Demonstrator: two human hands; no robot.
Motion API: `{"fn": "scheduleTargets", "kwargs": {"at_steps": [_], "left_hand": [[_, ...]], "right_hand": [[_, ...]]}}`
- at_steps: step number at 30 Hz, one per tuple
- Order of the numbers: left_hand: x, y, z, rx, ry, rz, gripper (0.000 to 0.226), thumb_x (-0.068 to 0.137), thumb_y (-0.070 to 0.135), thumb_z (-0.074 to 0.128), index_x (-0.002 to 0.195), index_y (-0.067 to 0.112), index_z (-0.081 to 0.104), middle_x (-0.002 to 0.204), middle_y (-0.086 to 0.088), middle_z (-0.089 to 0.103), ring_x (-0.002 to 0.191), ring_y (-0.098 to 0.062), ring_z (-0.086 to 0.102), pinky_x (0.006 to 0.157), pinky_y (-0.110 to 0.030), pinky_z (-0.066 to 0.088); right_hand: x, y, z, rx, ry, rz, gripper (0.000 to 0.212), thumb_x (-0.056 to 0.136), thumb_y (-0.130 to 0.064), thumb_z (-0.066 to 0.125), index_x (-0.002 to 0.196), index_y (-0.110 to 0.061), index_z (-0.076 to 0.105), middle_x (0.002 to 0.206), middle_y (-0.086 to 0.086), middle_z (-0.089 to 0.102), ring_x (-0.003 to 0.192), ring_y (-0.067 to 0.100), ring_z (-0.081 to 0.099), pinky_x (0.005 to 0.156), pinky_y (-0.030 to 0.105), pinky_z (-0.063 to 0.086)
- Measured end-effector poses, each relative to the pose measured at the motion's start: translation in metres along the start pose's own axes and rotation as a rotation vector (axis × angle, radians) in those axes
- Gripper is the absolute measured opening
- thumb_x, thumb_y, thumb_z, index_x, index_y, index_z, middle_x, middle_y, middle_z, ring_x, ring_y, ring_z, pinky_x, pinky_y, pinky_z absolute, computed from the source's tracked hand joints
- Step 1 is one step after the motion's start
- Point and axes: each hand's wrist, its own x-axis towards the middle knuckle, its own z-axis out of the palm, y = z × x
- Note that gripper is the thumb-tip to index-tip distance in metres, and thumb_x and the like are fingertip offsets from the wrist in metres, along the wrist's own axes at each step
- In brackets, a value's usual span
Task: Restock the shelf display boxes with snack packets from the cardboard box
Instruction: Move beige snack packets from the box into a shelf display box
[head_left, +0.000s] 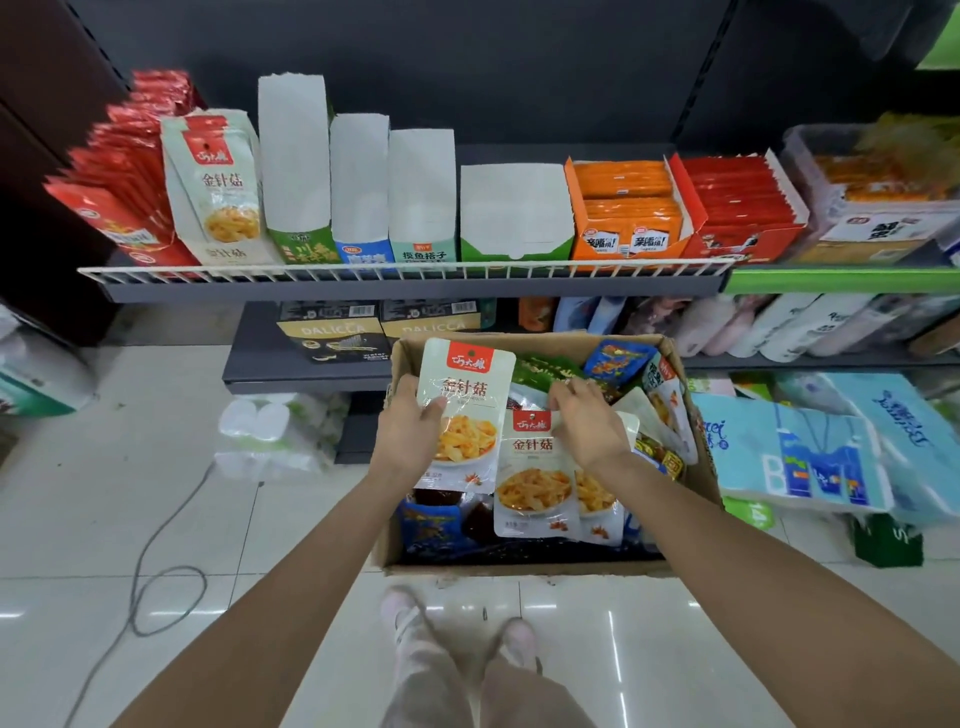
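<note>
A cardboard box (696, 457) on the floor holds several mixed snack packets. My left hand (408, 431) grips a pale green enoki mushroom packet (467, 400) and holds it upright above the box's left side. My right hand (587, 423) reaches into the box, fingers curled on the top of a second identical packet (535, 483) lying there. On the shelf above, a display box (218, 192) holds the same packets. Beside it stand empty display boxes: a tall green one (293, 156), a blue one (358, 182), a teal one (422, 187) and a wide green one (514, 208).
Orange (623, 208) and red (737, 202) display boxes are full on the right of the shelf. A white wire rail (405, 270) edges the shelf front. Tissue packs (795, 457) lie right of the box, water bottles (275, 431) and a grey cable (156, 551) to the left.
</note>
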Motion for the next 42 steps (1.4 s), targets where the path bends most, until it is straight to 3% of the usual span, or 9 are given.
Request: {"fn": "scheduleTargets", "kwargs": {"at_steps": [5,8,12,16,20,25,34,38,42], "left_hand": [[-0.001,0.0,-0.008,-0.081,0.018,0.0,0.029,0.099,0.016,0.045,0.127,0.01,0.046,0.117,0.0,0.06,0.086,-0.01,0.054,0.056,-0.011,0.036],[-0.001,0.005,-0.012,-0.176,0.001,0.005,0.026,0.099,0.017,0.046,0.125,0.013,0.047,0.115,0.005,0.059,0.092,-0.01,0.054,0.071,-0.021,0.044],[0.005,0.022,-0.02,-0.368,-0.073,-0.022,0.024,0.1,0.017,0.043,0.124,0.017,0.045,0.113,0.007,0.058,0.102,-0.012,0.055,0.087,-0.029,0.043],[0.021,0.042,-0.037,-0.348,-0.113,0.083,0.025,0.1,0.016,0.042,0.124,0.012,0.046,0.12,0.0,0.06,0.109,-0.016,0.058,0.091,-0.031,0.047],[0.05,0.055,-0.069,-0.29,-0.044,0.22,0.019,0.097,0.022,0.047,0.114,0.013,0.051,0.113,-0.002,0.062,0.106,-0.018,0.061,0.088,-0.038,0.053],[0.082,0.059,-0.125,-0.478,0.055,0.339,0.019,0.099,0.013,0.045,0.117,0.012,0.04,0.105,0.012,0.059,0.097,0.001,0.058,0.077,-0.014,0.051],[0.176,0.033,-0.24,-0.437,0.158,0.469,0.037,0.093,0.01,0.055,0.125,0.021,0.039,0.11,0.008,0.061,0.102,-0.005,0.061,0.082,-0.017,0.05],[0.216,0.018,-0.289,-0.153,0.319,0.486,0.018,0.091,0.015,0.06,0.109,0.011,0.06,0.103,0.006,0.058,0.097,-0.013,0.057,0.083,-0.025,0.047],[0.239,0.009,-0.315,-0.068,0.304,0.501,0.017,0.092,0.018,0.06,0.107,0.011,0.061,0.101,0.006,0.06,0.093,-0.008,0.055,0.075,-0.011,0.042]], "right_hand": [[0.007,-0.002,-0.019,0.059,-0.036,-0.02,0.019,0.093,-0.012,0.05,0.079,-0.018,0.062,0.092,0.007,0.056,0.095,0.03,0.059,0.07,0.032,0.042],[0.005,-0.006,-0.042,0.067,0.127,-0.106,0.022,0.095,-0.02,0.05,0.087,-0.016,0.07,0.091,0.001,0.063,0.091,0.022,0.055,0.07,0.035,0.045],[0.004,-0.035,-0.089,0.634,0.058,-0.12,0.019,0.098,-0.019,0.047,0.084,-0.008,0.053,0.068,-0.002,0.049,0.063,0.009,0.046,0.058,0.026,0.037],[0.013,-0.069,-0.123,1.149,-0.114,0.006,0.017,0.097,-0.015,0.048,0.082,-0.014,0.055,0.085,0.009,0.062,0.082,0.02,0.058,0.074,0.037,0.051],[0.033,-0.103,-0.148,1.281,-0.094,0.033,0.024,0.098,-0.015,0.045,0.077,-0.017,0.056,0.066,-0.004,0.066,0.078,0.019,0.058,0.075,0.035,0.046],[0.066,-0.165,-0.164,1.525,-0.144,-0.001,0.027,0.1,-0.033,0.041,0.106,-0.017,0.061,0.097,0.006,0.071,0.092,0.023,0.066,0.079,0.036,0.05],[0.147,-0.29,-0.151,1.116,0.029,-0.068,0.019,0.094,-0.009,0.055,0.11,-0.016,0.063,0.107,-0.004,0.065,0.086,0.003,0.063,0.066,0.015,0.054],[0.184,-0.335,-0.141,1.072,0.124,-0.079,0.022,0.094,-0.009,0.055,0.113,-0.01,0.065,0.106,-0.003,0.066,0.093,0.012,0.063,0.078,0.026,0.053],[0.207,-0.362,-0.129,1.127,0.173,-0.062,0.017,0.093,-0.012,0.056,0.108,-0.013,0.066,0.102,-0.003,0.066,0.09,0.009,0.062,0.082,0.025,0.051]]}}
